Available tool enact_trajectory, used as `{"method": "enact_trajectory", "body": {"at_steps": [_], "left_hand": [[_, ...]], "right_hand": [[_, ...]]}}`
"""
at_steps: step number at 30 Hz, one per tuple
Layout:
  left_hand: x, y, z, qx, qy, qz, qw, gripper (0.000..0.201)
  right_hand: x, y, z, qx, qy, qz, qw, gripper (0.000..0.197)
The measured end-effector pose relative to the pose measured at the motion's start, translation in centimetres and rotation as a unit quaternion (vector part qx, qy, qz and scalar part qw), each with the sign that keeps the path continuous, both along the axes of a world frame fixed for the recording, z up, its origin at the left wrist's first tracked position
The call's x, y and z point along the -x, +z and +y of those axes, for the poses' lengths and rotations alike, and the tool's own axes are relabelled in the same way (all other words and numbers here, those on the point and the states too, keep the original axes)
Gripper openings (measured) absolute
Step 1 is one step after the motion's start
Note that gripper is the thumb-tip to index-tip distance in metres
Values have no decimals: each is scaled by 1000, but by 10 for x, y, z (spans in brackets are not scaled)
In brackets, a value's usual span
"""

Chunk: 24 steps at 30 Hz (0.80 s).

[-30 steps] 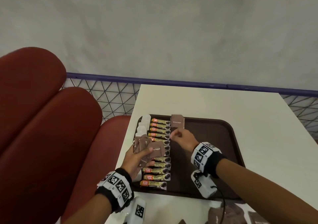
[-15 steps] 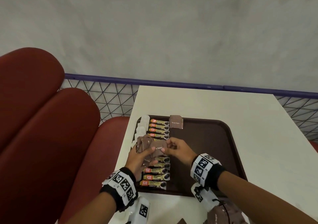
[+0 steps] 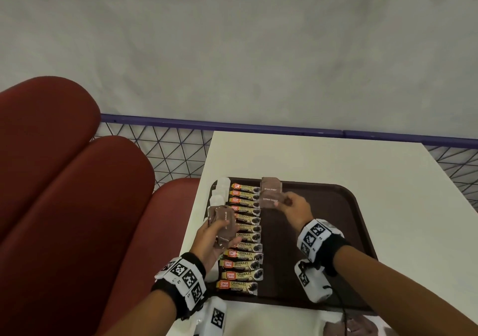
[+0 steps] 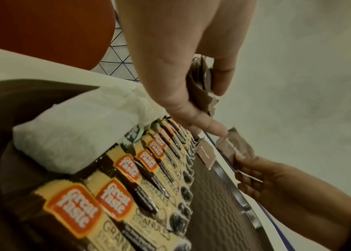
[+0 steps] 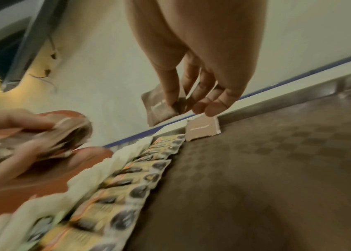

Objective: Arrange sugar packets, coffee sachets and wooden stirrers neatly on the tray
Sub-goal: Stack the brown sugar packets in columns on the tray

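Observation:
A dark brown tray [image 3: 323, 232] lies on the white table [image 3: 323, 154]. Along its left side runs a column of several coffee sachets [image 3: 244, 235], with white sugar packets [image 3: 219, 193] left of them. One brown sugar packet [image 3: 271, 186] lies at the tray's far edge. My right hand [image 3: 289, 204] pinches another brown sugar packet [image 3: 271, 201] [image 5: 159, 107] just above the tray, right below the lying one [image 5: 202, 129]. My left hand [image 3: 217, 235] grips a stack of brown sugar packets [image 3: 222, 222] [image 4: 200, 84] over the sachet column. No stirrers are in view.
Red padded seat backs [image 3: 64, 193] stand left of the table. A blue rail with wire mesh [image 3: 168, 149] runs behind it. More brown packets [image 3: 354, 326] lie on the table near the front edge, right of the tray's near corner.
My right hand came to the stack in my left hand, took one brown packet, and has carried it forward to the spot below the packet lying on the tray.

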State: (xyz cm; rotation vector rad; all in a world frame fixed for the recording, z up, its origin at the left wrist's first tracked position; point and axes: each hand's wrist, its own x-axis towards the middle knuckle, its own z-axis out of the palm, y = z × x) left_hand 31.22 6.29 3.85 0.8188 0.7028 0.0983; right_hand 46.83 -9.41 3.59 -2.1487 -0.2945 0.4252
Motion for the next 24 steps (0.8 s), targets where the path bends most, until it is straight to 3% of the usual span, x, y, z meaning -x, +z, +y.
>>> {"method": "enact_trajectory", "body": {"at_steps": [12, 19, 24], "left_hand": [[4, 6, 11, -63, -29, 16, 997, 28], [5, 7, 16, -54, -37, 18, 998, 32], [3, 6, 18, -21, -30, 25, 999, 28]], "right_hand": [[-53, -30, 22, 108, -41, 34, 993, 22], [-60, -41, 31, 184, -26, 14, 983, 11], [-62, -46, 36, 208, -18, 4, 978, 16]]}}
